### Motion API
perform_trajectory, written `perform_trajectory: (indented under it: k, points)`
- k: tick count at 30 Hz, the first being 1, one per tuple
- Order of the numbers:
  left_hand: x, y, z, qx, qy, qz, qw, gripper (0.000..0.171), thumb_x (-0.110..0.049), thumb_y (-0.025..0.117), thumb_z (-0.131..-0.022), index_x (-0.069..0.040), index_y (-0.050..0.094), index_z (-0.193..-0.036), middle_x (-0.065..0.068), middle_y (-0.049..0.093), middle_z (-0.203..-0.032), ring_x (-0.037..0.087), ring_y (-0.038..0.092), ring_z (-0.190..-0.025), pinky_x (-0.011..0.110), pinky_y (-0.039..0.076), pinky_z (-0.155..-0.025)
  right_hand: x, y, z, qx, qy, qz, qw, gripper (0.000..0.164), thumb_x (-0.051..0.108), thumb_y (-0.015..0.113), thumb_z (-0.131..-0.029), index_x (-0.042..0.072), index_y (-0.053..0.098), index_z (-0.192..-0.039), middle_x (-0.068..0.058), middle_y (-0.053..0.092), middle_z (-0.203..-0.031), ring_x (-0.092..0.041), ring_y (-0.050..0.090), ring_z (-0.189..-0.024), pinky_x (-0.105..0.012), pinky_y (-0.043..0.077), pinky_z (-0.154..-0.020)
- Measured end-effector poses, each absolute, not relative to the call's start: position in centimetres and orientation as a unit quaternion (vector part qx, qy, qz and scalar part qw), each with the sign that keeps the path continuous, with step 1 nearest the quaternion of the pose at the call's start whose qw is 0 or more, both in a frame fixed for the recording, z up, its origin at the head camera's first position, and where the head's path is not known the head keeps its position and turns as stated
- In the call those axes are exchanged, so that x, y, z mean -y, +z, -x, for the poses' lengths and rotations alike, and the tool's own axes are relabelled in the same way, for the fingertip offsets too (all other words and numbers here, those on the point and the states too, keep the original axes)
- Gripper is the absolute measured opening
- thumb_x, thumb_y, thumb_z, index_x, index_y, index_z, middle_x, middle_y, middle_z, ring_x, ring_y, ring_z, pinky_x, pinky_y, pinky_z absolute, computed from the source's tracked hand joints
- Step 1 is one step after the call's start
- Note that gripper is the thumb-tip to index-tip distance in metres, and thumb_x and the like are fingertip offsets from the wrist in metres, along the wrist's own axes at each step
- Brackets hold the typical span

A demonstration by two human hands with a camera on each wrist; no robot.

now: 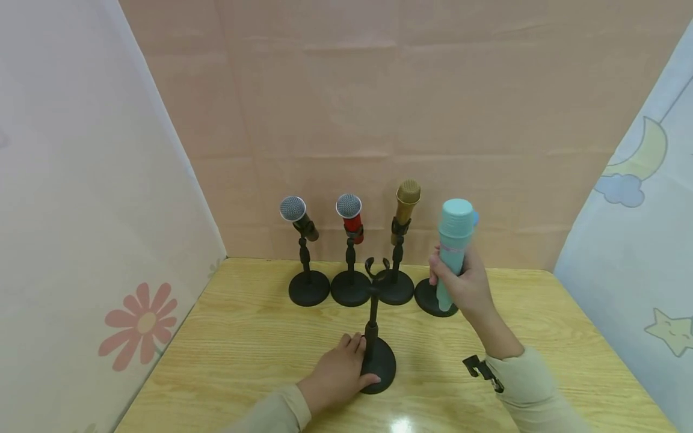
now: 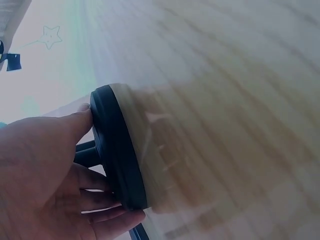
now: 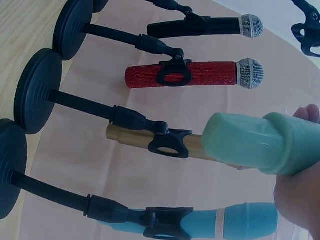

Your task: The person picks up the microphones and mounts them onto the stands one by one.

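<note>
My right hand [image 1: 470, 287] grips a mint-green microphone [image 1: 456, 231] by its handle, head up, in front of the rightmost stand. In the right wrist view the mint-green microphone [image 3: 247, 142] juts out from the hand at the right edge. Near the front, my left hand [image 1: 337, 373] holds the round base of a black microphone stand [image 1: 384, 364], its cradle bare. Thumb and fingers reach round opposite sides of that base [image 2: 120, 150] in the left wrist view. The base stands on the table.
Along the back, black stands hold a black microphone [image 1: 294, 209], a red microphone [image 1: 352, 222], a gold microphone [image 1: 407, 195] and a blue microphone [image 3: 250, 221], mostly hidden from the head view. The wooden table [image 1: 238, 337] meets a pinkish backdrop [image 1: 325, 108] and patterned side walls.
</note>
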State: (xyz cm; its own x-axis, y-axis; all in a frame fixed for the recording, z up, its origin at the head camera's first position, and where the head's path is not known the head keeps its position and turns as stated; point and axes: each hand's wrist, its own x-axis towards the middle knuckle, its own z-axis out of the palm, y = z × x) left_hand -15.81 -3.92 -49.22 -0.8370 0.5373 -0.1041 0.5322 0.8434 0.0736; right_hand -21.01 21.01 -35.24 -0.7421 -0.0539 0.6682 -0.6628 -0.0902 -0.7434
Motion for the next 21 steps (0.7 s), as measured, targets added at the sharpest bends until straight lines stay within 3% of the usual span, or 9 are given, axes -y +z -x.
perform_trajectory:
  k: [8,15,21]
  points:
    - [2.9,-49.4,15.5,-0.959,0.014,-0.277,0.054,0.083,-0.068,0.048,-0.096,-0.006,0.049,-0.150,0.012,0.049,-0.153,0.026,0.048,-0.136,0.032,0.055,-0.097,-20.1,-34.8,21.2,0.647,0.660,-0.297,0.238,0.033,-0.017,0.057,-0.091,0.011,0.061,-0.108,-0.002,0.060,-0.077,-0.017,0.060,-0.060,-0.026,0.052,-0.059]
    - [2.6,-49.3,15.3,-0.958,0.014,-0.282,0.043,0.083,-0.069,0.048,-0.096,-0.006,0.050,-0.149,0.011,0.051,-0.151,0.025,0.049,-0.134,0.029,0.056,-0.093,-18.9,-34.2,21.4,0.632,0.655,-0.335,0.243,0.036,-0.017,0.056,-0.091,0.012,0.061,-0.110,-0.001,0.061,-0.089,-0.010,0.061,-0.071,-0.022,0.054,-0.065]
    - [2.4,-49.5,15.3,-0.959,0.014,-0.279,0.047,0.082,-0.068,0.048,-0.096,-0.006,0.050,-0.150,0.011,0.050,-0.152,0.025,0.048,-0.136,0.031,0.058,-0.090,-18.0,-33.7,21.4,0.656,0.621,-0.346,0.252,0.016,-0.004,0.061,-0.096,-0.004,0.054,-0.110,-0.002,0.060,-0.095,-0.012,0.057,-0.082,-0.024,0.050,-0.074]
